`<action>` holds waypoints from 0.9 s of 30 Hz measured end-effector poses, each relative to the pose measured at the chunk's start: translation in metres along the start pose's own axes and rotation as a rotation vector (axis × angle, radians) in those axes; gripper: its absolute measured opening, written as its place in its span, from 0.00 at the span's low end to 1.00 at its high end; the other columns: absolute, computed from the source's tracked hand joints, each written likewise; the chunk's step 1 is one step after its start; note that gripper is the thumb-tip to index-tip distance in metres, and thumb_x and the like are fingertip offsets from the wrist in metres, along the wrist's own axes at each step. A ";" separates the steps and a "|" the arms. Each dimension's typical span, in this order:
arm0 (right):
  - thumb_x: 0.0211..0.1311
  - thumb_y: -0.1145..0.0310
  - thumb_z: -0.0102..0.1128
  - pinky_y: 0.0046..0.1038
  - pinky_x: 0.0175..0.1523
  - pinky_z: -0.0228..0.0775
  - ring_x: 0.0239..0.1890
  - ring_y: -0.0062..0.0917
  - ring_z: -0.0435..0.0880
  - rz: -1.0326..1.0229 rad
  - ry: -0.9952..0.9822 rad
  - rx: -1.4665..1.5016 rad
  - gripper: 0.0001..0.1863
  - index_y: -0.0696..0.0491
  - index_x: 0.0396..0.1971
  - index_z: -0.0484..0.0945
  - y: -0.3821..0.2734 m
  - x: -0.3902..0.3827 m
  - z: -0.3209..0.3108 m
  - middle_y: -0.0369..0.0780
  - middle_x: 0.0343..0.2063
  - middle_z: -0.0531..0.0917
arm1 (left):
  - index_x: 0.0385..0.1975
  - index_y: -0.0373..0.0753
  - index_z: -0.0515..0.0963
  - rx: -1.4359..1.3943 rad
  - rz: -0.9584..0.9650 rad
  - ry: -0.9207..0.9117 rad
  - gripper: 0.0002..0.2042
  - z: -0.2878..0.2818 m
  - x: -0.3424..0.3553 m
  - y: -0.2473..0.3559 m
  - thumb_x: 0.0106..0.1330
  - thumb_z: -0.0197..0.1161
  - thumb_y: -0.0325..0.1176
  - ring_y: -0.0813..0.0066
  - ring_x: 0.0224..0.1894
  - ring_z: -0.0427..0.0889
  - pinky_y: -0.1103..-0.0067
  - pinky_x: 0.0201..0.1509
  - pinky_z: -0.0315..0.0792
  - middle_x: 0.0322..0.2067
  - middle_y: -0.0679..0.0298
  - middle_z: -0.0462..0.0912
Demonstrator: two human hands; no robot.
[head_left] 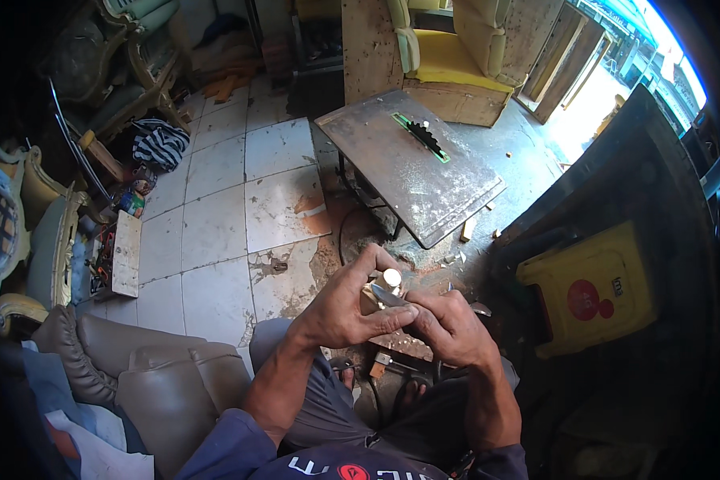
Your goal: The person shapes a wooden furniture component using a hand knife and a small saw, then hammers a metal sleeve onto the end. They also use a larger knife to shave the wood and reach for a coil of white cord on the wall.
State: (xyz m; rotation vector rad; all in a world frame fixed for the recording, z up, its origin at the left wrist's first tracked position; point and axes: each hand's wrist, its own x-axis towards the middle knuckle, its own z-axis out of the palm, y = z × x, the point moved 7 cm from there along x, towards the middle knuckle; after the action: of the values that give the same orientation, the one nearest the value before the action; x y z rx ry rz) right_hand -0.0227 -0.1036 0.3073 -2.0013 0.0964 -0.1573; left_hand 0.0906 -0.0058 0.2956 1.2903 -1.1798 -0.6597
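Above my lap, my left hand (348, 300) is closed around a pale wooden piece (391, 278) with a rounded, light end facing up. My right hand (456, 326) is closed on a knife, its handle mostly hidden by the fingers. The short grey knife blade (386, 296) points left and lies against the wood, just below the round end. My left thumb reaches across to the blade near my right fingers. Most of the wooden piece is hidden inside my left hand.
Ahead stands a low saw table (368, 132) with a dark toothed saw blade (426, 139) sticking up. Beyond it is a yellow-seated armchair frame (456, 60). A yellow plastic container (588, 288) is at right. Brown cushions (168, 384) and a wooden toolbox (126, 256) lie left.
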 end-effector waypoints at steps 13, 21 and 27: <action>0.76 0.69 0.55 0.36 0.27 0.70 0.20 0.40 0.83 -0.084 0.350 0.061 0.10 0.59 0.33 0.75 0.005 -0.001 0.021 0.46 0.18 0.80 | 0.44 0.35 0.71 -0.076 0.047 0.265 0.20 -0.005 -0.002 -0.005 0.65 0.76 0.37 0.80 0.36 0.79 0.78 0.39 0.74 0.32 0.63 0.80; 0.78 0.64 0.53 0.38 0.28 0.70 0.20 0.43 0.82 -0.067 0.172 0.015 0.14 0.58 0.34 0.77 -0.001 0.011 0.011 0.47 0.18 0.78 | 0.47 0.36 0.73 -0.106 0.071 0.194 0.19 -0.009 0.001 -0.002 0.67 0.76 0.36 0.83 0.38 0.79 0.80 0.43 0.76 0.34 0.67 0.81; 0.75 0.65 0.55 0.41 0.29 0.69 0.22 0.48 0.82 -0.038 0.129 -0.111 0.11 0.57 0.34 0.80 0.008 0.007 0.001 0.49 0.17 0.78 | 0.52 0.35 0.76 -0.109 -0.109 0.017 0.24 -0.005 0.000 -0.008 0.64 0.77 0.43 0.81 0.47 0.81 0.77 0.51 0.76 0.43 0.63 0.84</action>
State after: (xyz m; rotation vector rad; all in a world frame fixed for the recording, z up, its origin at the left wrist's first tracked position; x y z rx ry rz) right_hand -0.0161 -0.1070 0.3006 -2.1032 0.1528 -0.3113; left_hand 0.0968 -0.0063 0.2886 1.2715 -1.0505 -0.7803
